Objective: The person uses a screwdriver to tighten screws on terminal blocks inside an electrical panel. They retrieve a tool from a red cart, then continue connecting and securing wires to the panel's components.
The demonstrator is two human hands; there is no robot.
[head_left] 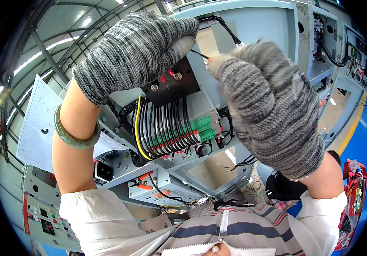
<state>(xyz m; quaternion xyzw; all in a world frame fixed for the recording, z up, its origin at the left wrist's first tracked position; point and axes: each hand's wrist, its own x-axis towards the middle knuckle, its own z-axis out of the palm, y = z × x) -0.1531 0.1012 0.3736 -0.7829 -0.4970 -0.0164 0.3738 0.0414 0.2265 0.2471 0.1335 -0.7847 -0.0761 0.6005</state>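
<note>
both gloved hands are up at the top of the grey panel (251,25). the thin black wire (200,54) runs between them, long axis roughly left-right and a bit tilted, just above the black plate (172,85). left hand (134,53) is curled shut, fingers at the wire's left end, though i can't tell if it's really gripping. right hand (269,106) pinches the other end at its fingertips. both equally close, wrists bent back, forearms coming up from below. wire bundle (166,128) hangs under the plate.

Head view looks close onto the wired panel (175,123).
</note>
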